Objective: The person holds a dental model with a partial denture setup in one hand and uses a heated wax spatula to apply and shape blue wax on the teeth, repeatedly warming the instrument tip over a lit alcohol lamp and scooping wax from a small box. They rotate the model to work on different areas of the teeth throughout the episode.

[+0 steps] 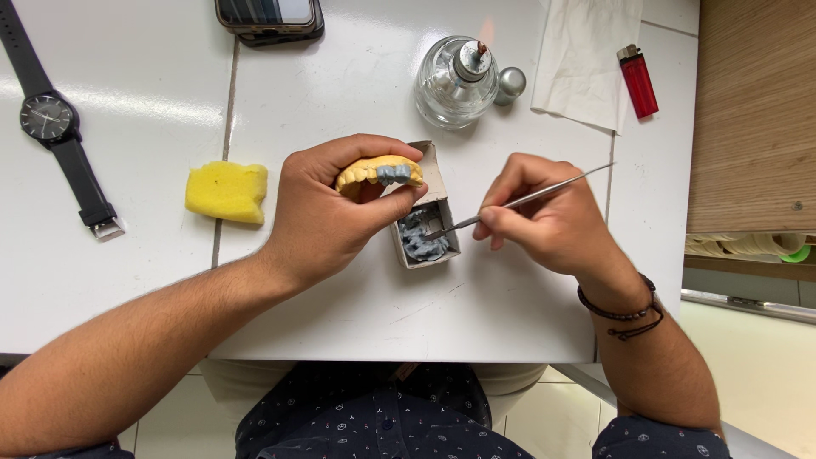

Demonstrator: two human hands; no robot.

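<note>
Gripping a yellow dental cast (367, 172) between thumb and curled fingers, the left hand (336, 208) holds it raised above the white bench (357, 289), just left of a small open cardboard box (429, 208). Grey wax teeth (398, 173) sit on the front arch of the cast, facing up and away from the person. The right hand (544, 217) is closed in a pen-like pinch on a thin metal carving tool (518, 201); the tool runs from upper right to lower left, and its tip lies inside the box, at or on the lump of grey wax (421, 238) held there. Whether the tip actually touches the wax cannot be told. A dark beaded bracelet (625, 310) circles the right wrist. Behind the box stands a glass spirit lamp (455, 81) with a small flame at its wick, its metal cap (511, 85) just beside it. A white paper tissue (586, 55) and a red lighter (637, 81) lie to the far right. A yellow sponge (227, 192) rests left of the left hand, a black wristwatch (55, 123) further left, and a phone (269, 19) at the far edge.
</note>
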